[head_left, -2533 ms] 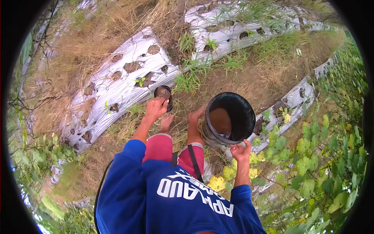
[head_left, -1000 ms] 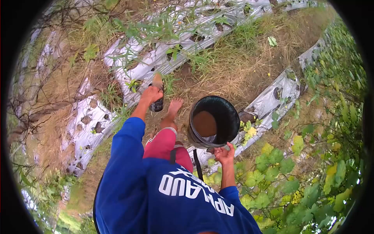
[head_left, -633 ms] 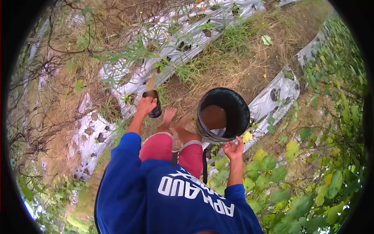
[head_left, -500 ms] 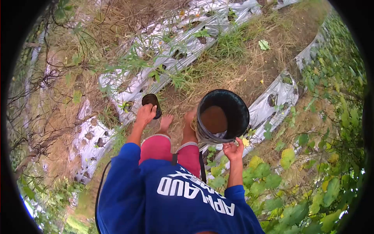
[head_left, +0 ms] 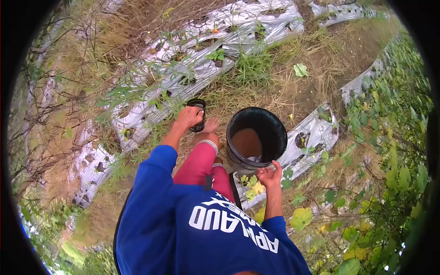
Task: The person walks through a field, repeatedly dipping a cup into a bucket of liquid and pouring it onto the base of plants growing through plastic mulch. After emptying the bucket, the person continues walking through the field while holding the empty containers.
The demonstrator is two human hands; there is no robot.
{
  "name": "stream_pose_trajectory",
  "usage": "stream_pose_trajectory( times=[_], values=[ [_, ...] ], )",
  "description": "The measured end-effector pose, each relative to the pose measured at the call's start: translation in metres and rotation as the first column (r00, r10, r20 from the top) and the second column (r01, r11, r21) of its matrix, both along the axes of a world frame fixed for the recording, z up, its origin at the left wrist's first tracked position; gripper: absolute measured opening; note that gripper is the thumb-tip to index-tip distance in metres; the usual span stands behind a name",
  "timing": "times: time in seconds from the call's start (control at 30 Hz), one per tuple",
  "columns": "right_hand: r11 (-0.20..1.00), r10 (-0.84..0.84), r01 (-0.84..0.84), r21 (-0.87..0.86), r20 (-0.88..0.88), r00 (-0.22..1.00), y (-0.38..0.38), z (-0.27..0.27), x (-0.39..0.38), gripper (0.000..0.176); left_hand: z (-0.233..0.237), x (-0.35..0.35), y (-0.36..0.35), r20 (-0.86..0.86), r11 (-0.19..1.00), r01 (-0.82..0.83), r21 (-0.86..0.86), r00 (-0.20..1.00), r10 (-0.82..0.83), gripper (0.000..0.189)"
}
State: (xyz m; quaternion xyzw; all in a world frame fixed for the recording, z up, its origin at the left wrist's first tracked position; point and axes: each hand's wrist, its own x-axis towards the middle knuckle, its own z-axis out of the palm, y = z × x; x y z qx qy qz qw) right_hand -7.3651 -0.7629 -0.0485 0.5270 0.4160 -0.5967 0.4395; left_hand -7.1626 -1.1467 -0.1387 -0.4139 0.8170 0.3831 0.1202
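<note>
My left hand [head_left: 189, 117] is closed on a small dark cup [head_left: 198, 107], held above my bare foot; its inside is dark and hard to make out. To the right of it is a large black bucket [head_left: 233, 153], its mouth facing up toward me, with brown liquid [head_left: 247, 142] in the bottom. My right hand [head_left: 270, 174] is at the bucket's near rim, fingers curled and touching the edge.
Silvery plastic mulch [head_left: 215, 55] with holes runs diagonally across the ground. Dry grass and soil [head_left: 316, 68] lie between the strips. Leafy vines [head_left: 389, 137] stand on the right, bare twisted branches [head_left: 50, 110] on the left.
The cup and my left hand have moved right and slightly up, closer to the bucket. One leg has stepped forward. The bucket and my right hand have shifted slightly left in view.
</note>
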Motion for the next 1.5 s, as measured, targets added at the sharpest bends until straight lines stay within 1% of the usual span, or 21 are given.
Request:
stream_pose_trajectory(
  times=[0.17, 0.23, 0.3, 0.37, 0.4, 0.43, 0.53, 0.67, 0.73, 0.77, 0.83, 0.97, 1.03, 1.1, 1.13, 1.2, 1.23, 1.3, 1.37, 1.43, 1.5],
  values=[
    [0.999, 0.034, -0.034, 0.024, 0.015, 0.999, -0.010, -0.007, -0.071, 0.042, -0.035, -0.098, -0.040, 0.142, 1.000, -0.011, 0.028, 0.990, 0.007, 0.044],
    [0.999, 0.037, -0.037, 0.031, -0.010, 0.999, -0.019, -0.012, -0.101, 0.042, -0.049, -0.131, -0.061, 0.226, 0.991, -0.058, 0.119, 0.974, 0.030, 0.046],
    [0.996, 0.057, -0.057, 0.063, 0.006, 0.998, -0.026, -0.015, -0.126, 0.044, -0.062, -0.151, -0.072, 0.272, 0.982, -0.107, 0.157, 0.961, 0.061, 0.049],
    [0.993, 0.085, -0.085, 0.084, 0.004, 0.996, -0.039, -0.008, -0.152, 0.045, -0.068, -0.166, -0.083, 0.347, 0.974, -0.072, 0.214, 0.938, -0.007, 0.052],
    [0.991, 0.107, -0.107, 0.084, 0.004, 0.994, -0.046, -0.008, -0.169, 0.044, -0.100, -0.162, -0.082, 0.305, 0.981, -0.026, 0.191, 0.952, -0.034, 0.054],
    [0.989, 0.124, -0.124, 0.084, 0.007, 0.992, -0.051, -0.005, -0.182, 0.043, -0.103, -0.166, -0.084, 0.308, 0.981, -0.028, 0.192, 0.951, -0.033, 0.054],
    [0.984, 0.149, -0.148, 0.097, -0.002, 0.989, -0.067, -0.008, -0.223, 0.042, -0.088, -0.172, -0.077, 0.338, 0.987, -0.068, 0.146, 0.941, 0.015, 0.054],
    [0.984, 0.164, -0.162, 0.079, -0.031, 0.986, -0.089, -0.005, -0.270, 0.038, -0.024, -0.192, -0.061, 0.300, 0.991, -0.056, 0.121, 0.954, 0.017, 0.041],
    [0.980, 0.194, -0.192, 0.048, -0.053, 0.980, -0.097, -0.001, -0.287, 0.037, 0.003, -0.201, -0.047, -0.014, 0.992, -0.084, -0.097, 0.996, 0.083, 0.027],
    [0.973, 0.230, -0.229, 0.020, -0.076, 0.970, -0.101, 0.000, -0.296, 0.036, 0.020, -0.210, -0.043, -0.019, 0.991, -0.082, -0.101, 0.997, 0.081, 0.027],
    [0.968, 0.250, -0.250, 0.014, -0.091, 0.964, -0.114, 0.005, -0.309, 0.034, 0.060, -0.233, -0.037, -0.245, 0.963, -0.106, -0.249, 0.969, 0.043, 0.023],
    [0.947, 0.315, -0.322, -0.018, -0.168, 0.934, -0.127, 0.013, -0.336, 0.033, 0.109, -0.292, -0.020, -0.479, 0.967, -0.126, -0.224, 0.878, 0.003, 0.020],
    [0.930, 0.356, -0.366, -0.022, -0.186, 0.916, -0.137, 0.020, -0.350, 0.032, 0.115, -0.329, -0.009, -0.508, 0.969, -0.122, -0.216, 0.861, -0.005, 0.018],
    [0.915, 0.377, -0.398, -0.072, -0.203, 0.904, -0.141, 0.020, -0.364, 0.030, 0.111, -0.368, 0.000, -0.476, 0.983, -0.156, -0.099, 0.875, 0.091, 0.021],
    [0.896, 0.420, -0.440, -0.063, -0.206, 0.884, -0.144, 0.023, -0.370, 0.030, 0.107, -0.388, 0.003, -0.481, 0.980, -0.166, -0.110, 0.872, 0.093, 0.021],
    [0.865, 0.473, -0.496, -0.073, -0.204, 0.857, -0.148, 0.034, -0.383, 0.025, 0.092, -0.427, 0.011, -0.318, 0.989, -0.123, 0.087, 0.937, 0.145, 0.027],
    [0.856, 0.483, -0.509, -0.087, -0.217, 0.849, -0.157, 0.042, -0.395, 0.025, 0.078, -0.446, 0.014, -0.326, 0.988, -0.138, 0.070, 0.933, 0.153, 0.027],
    [0.772, 0.571, -0.614, -0.166, -0.243, 0.784, -0.157, 0.067, -0.408, 0.027, 0.045, -0.474, 0.037, -0.252, 0.997, -0.053, 0.048, 0.966, 0.064, 0.031],
    [0.758, 0.592, -0.630, -0.169, -0.229, 0.773, -0.154, 0.086, -0.419, 0.027, 0.028, -0.499, 0.055, -0.178, 0.993, -0.034, 0.112, 0.983, 0.054, 0.034],
    [0.718, 0.638, -0.672, -0.180, -0.216, 0.739, -0.149, 0.095, -0.432, 0.027, 0.011, -0.519, 0.068, 0.013, 0.941, -0.068, 0.331, 0.998, 0.068, 0.043],
    [0.716, 0.632, -0.670, -0.193, -0.229, 0.741, -0.130, 0.089, -0.442, 0.021, -0.035, -0.525, 0.086, 0.031, 0.924, -0.057, 0.378, 0.998, 0.049, 0.052]
  ],
)
